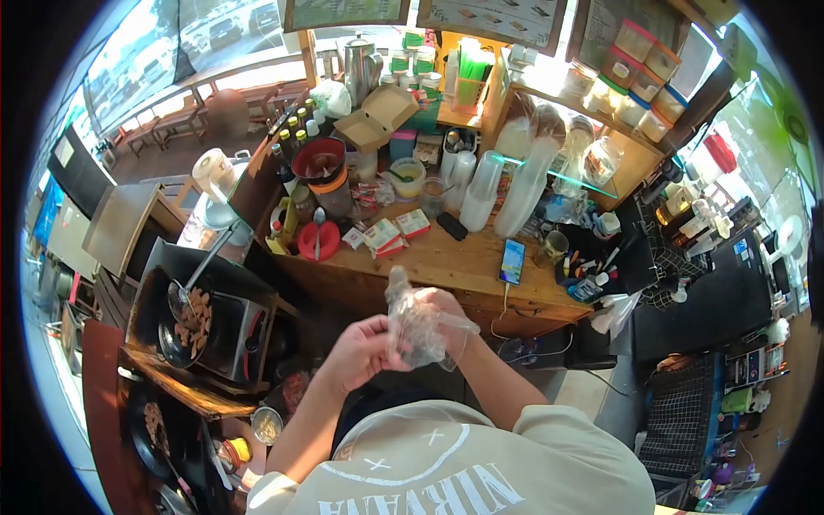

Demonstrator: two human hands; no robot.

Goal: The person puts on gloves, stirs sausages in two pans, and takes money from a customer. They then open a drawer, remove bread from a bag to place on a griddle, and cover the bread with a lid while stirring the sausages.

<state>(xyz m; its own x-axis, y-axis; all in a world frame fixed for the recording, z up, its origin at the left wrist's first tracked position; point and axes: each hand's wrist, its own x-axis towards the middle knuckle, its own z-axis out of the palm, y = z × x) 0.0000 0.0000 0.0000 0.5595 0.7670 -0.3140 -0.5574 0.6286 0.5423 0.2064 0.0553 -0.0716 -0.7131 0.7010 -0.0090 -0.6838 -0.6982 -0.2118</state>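
In front of my chest, both hands meet at a thin, clear, crumpled plastic glove (416, 335). My left hand (367, 354) pinches its lower left edge between thumb and fingers. Behind and partly inside the film is my right hand (442, 307), its fingers bent and blurred by the plastic; how far it is in the glove I cannot make out. One loose tip of the plastic points up, and another flap hangs over my right wrist.
A wooden counter (360, 262) ahead holds a phone (511, 261) on a cable, a red lid (318, 241) with a spoon, seasoning packets (384, 236), stacked plastic cups (479, 204) and an open cardboard box (375, 118). At left, a pan of meat pieces (194, 319) sits on a stove.
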